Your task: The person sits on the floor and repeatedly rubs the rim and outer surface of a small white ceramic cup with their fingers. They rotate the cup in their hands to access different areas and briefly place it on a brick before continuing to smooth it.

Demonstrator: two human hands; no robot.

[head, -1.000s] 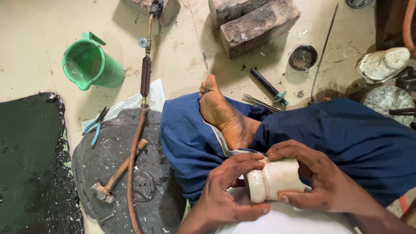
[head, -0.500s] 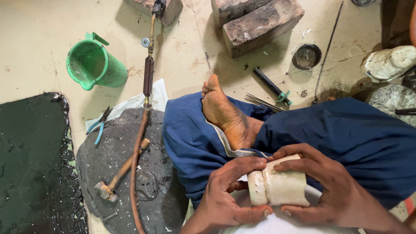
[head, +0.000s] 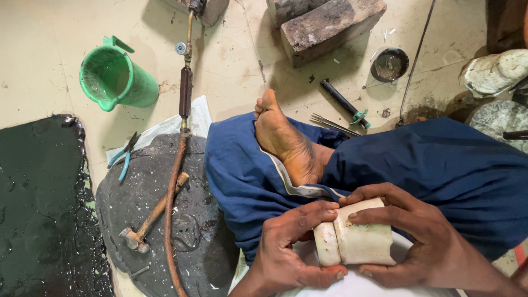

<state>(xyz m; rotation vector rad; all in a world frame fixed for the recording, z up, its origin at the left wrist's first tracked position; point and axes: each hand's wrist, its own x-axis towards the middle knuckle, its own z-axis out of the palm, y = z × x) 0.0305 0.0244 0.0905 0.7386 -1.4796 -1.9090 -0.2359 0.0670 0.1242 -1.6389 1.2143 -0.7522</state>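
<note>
Cream cylinder (head: 357, 237), one piece with a lipped end, lies on its side in the lap at 5 o'clock, clasped by both hands. Left hand (head: 291, 247) wraps fingers and thumb around the lipped end; right hand (head: 423, 242) closes over the body, fingers curled tight on top. One bare foot (head: 283, 140) rests on blue cloth at centre. At 9 o'clock, one hammer (head: 154, 212) lies on a dark round slab (head: 192, 242), crossed by one hose (head: 175, 187). One green jug (head: 115, 77) sits at 10 o'clock, two bricks (head: 330, 27) at 12, one small round tin (head: 389, 64) at 1.
</note>
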